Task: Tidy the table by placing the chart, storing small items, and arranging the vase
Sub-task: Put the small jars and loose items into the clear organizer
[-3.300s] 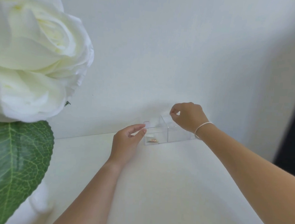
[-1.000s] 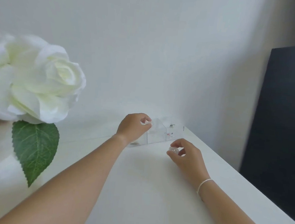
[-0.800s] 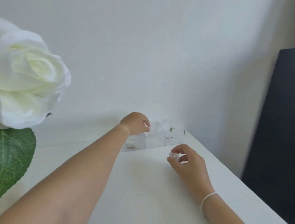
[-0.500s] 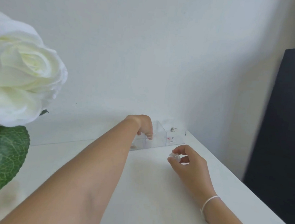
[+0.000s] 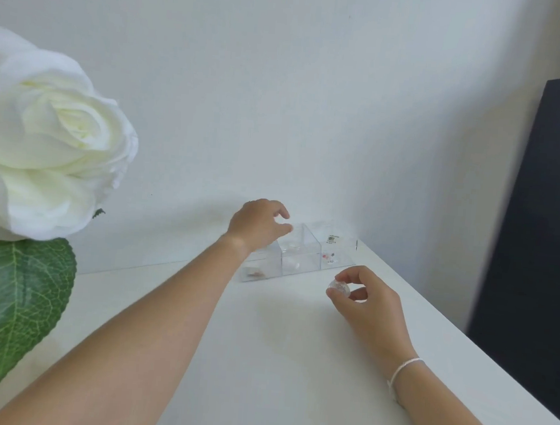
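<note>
A clear plastic organiser box (image 5: 302,252) with three compartments stands against the wall at the back of the white table (image 5: 261,345). Small items lie in its left and right compartments. My left hand (image 5: 259,225) hovers over the left side of the box with fingers apart, holding nothing that I can see. My right hand (image 5: 364,297) rests on the table in front of the box and pinches a small clear round item (image 5: 339,287) between thumb and fingers. A large white rose (image 5: 46,147) with a green leaf (image 5: 10,298) fills the left side; its vase is out of sight.
A dark panel (image 5: 543,250) stands beyond the table's right edge. The white wall runs right behind the box. The table's right edge slants from behind the box toward the lower right corner.
My left hand has lifted from inside the box and its fingers have spread above it. My right hand stays in front of the box, holding the small clear item.
</note>
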